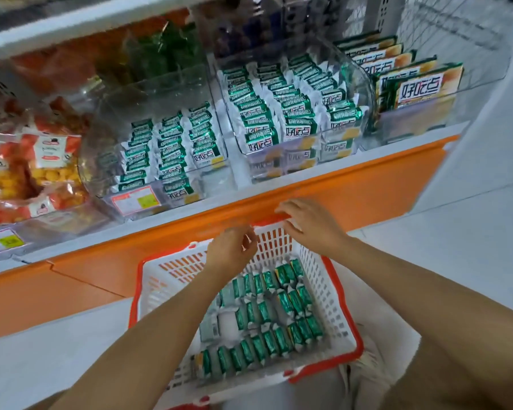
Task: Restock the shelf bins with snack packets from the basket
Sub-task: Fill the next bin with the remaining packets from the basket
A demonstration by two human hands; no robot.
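A white basket [332,294] with a red rim sits below the shelf and holds several green and white snack packets [267,321] in rows. My left hand [231,250] hovers over the basket's far wall, fingers loosely curled, holding nothing that I can see. My right hand [308,223] is above the basket's far rim, fingers spread and relaxed, close to the orange shelf edge [382,190]. On the shelf, two clear bins [172,155] [282,113] hold rows of the same green and white packets.
Bags of orange and yellow snacks [39,173] fill the bin at the left. Larger green and yellow boxes [418,84] stand at the shelf's right end. A price label [135,199] hangs on the left bin's front. Pale floor lies at the right.
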